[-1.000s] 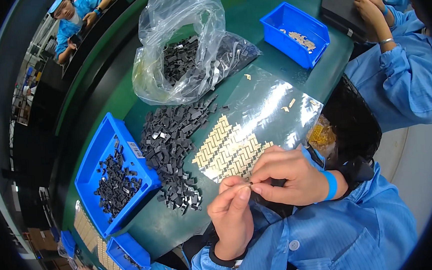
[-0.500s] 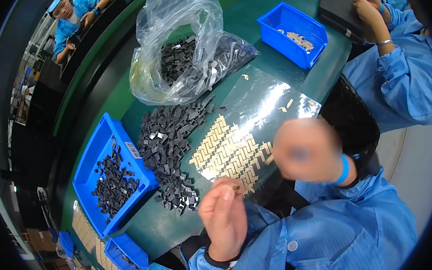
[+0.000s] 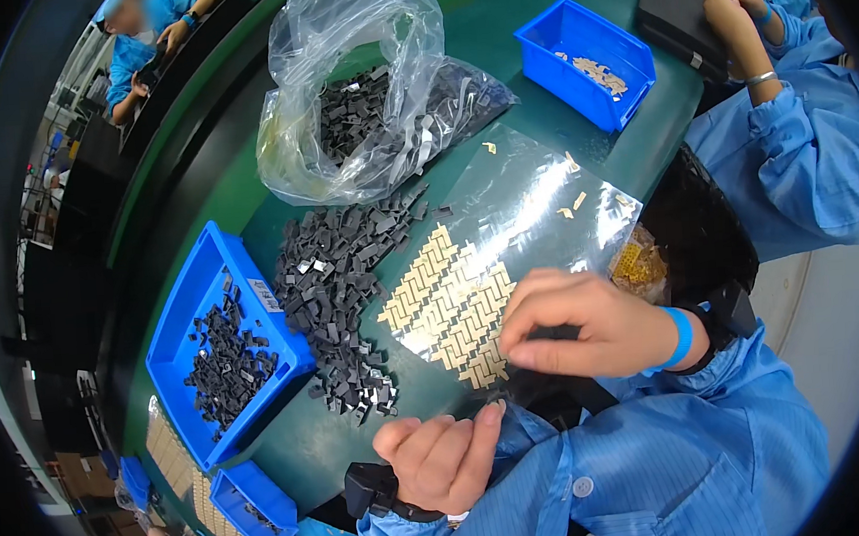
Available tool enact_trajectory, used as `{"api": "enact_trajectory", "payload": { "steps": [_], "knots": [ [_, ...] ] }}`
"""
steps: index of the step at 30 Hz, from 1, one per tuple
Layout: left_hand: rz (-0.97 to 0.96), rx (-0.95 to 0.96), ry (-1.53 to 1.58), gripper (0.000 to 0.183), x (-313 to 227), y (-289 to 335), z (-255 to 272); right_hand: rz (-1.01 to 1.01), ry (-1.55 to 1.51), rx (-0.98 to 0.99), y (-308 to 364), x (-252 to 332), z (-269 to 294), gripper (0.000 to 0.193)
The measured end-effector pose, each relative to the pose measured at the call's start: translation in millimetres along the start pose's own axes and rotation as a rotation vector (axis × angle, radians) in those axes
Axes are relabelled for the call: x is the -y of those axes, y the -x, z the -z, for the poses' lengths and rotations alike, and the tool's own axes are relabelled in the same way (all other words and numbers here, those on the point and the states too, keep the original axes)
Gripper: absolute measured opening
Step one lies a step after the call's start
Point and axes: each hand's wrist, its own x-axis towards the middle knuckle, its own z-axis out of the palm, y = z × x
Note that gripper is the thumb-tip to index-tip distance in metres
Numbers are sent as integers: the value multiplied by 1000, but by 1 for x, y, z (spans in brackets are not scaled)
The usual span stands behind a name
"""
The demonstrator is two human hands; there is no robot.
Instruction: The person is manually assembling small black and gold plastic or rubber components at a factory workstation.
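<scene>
Gold tabs (image 3: 452,301) on clear film: tiny, light, prob. bendy, so pick by edges; right hand (image 3: 578,322) fingers pinched at row end, left hand (image 3: 443,461) loosely curled, nothing seen in it.

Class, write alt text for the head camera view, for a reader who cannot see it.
A person in a blue smock rests the right hand at the edge of a shiny sheet carrying rows of small tan pieces, the left hand curled near the green table edge. A pile of dark parts lies beside a blue bin.
</scene>
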Motion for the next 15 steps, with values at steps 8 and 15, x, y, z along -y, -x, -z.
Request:
{"api": "enact_trajectory", "payload": {
  "steps": [8, 15],
  "knots": [
    [-75, 53, 5, 31, 1, 1, -3, -78, -242, 310, -4, -1, -3, 7],
    [103, 213, 57, 47, 7, -26, -14, -63, -140, 48, 3, -6, -4, 6]
  ]
}}
